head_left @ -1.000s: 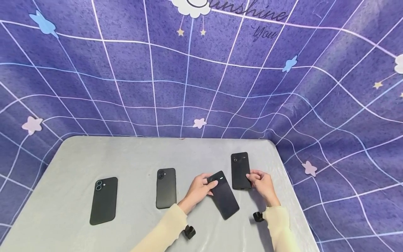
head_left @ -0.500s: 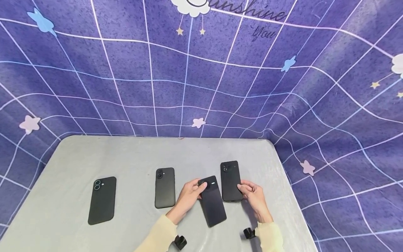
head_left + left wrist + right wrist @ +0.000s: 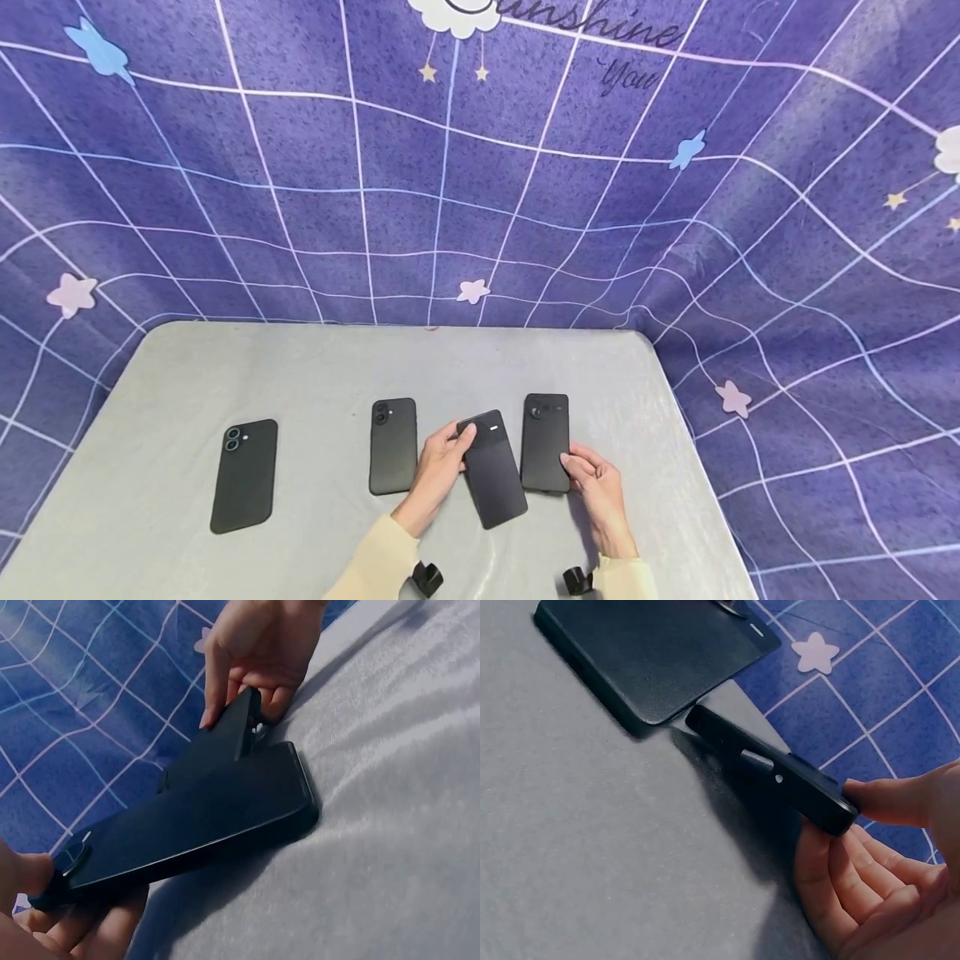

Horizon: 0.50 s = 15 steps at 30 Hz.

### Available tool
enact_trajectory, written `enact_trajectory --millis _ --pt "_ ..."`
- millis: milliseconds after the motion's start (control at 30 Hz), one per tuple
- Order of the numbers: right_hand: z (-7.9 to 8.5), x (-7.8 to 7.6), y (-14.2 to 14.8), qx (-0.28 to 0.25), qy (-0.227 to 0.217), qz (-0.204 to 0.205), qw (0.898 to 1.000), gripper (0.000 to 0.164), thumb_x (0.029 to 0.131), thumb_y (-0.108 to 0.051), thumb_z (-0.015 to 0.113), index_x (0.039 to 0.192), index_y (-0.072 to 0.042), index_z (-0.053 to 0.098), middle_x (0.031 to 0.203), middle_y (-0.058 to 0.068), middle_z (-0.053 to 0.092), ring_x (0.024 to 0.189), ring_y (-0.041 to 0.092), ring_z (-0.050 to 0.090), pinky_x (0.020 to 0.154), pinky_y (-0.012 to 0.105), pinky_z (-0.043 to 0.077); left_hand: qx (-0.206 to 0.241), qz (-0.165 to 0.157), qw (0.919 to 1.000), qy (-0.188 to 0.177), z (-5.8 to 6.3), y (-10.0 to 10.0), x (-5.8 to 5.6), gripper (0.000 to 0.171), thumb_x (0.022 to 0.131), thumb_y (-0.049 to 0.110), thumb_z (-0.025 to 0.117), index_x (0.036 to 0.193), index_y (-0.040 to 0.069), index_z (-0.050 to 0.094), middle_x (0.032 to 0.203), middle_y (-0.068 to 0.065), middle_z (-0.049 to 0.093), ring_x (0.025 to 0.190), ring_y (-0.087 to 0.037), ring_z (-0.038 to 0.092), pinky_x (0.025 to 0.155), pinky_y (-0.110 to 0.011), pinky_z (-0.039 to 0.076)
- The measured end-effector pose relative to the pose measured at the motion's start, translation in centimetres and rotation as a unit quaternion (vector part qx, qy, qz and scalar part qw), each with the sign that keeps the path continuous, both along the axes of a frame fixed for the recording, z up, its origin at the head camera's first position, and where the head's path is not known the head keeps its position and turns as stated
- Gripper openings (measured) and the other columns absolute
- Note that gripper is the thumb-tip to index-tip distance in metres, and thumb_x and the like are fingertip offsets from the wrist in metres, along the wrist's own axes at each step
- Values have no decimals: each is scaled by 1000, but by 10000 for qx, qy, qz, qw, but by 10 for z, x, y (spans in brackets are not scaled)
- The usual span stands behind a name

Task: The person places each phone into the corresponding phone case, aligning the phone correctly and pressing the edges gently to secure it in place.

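My left hand (image 3: 438, 462) pinches the upper left corner of a black smartphone (image 3: 495, 475), thumb on its back near the camera. The left wrist view shows that phone (image 3: 202, 810) tilted, its held end raised above the cloth. To its right, my right hand (image 3: 600, 492) grips the lower right edge of another black smartphone (image 3: 546, 446), thumb on top and fingers underneath. In the right wrist view this second phone (image 3: 780, 776) shows its bottom edge with the charging port, the gripped side lifted. The two phones stand close side by side, camera sides up.
Two more black phones lie camera side up on the grey cloth-covered table (image 3: 315, 367): one phone (image 3: 393, 450) just left of my left hand, the other phone (image 3: 244, 479) farther left. A purple gridded curtain (image 3: 405, 217) rises behind the table.
Both hands have shifted left with their phones. The right hand's phone has also come nearer to me, and the left hand's phone has turned slightly.
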State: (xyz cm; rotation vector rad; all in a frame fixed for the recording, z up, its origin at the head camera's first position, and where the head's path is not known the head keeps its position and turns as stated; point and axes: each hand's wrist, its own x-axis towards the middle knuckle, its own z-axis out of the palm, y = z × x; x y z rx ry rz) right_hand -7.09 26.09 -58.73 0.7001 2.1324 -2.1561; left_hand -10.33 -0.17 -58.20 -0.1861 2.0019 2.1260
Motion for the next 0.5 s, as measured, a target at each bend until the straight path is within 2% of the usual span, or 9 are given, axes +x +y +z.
enact_trajectory --millis 100,200,367,500 --pt "2 1 1 10 40 -2 10000 44 99 -8 77 135 11 62 96 1 81 77 5 69 70 20 56 170 -84 9998 -23 0 -1 -2 45 115 28 55 143 -8 57 114 -28 76 92 -35 78 79 -39 65" --pt "5 2 3 -1 62 24 10000 44 99 -8 77 136 11 61 98 1 81 78 4 69 71 20 55 260 -96 9996 -76 0 -2 -3 45 115 29 54 141 -7 58 113 -28 76 90 -33 79 77 -36 64" --pt "16 2 3 -183 175 176 9995 47 99 -8 76 139 11 60 103 1 81 86 4 71 78 19 56 435 -17 9989 -174 3 -4 -9 44 114 29 57 140 -7 60 113 -26 77 89 -28 80 77 -30 64" --pt "24 2 0 -166 297 506 9981 46 99 -9 76 139 10 61 107 2 81 94 5 71 86 20 56 726 86 9967 -349 4 -5 -15 41 113 26 58 135 -9 61 109 -21 78 86 -20 79 74 -29 64"
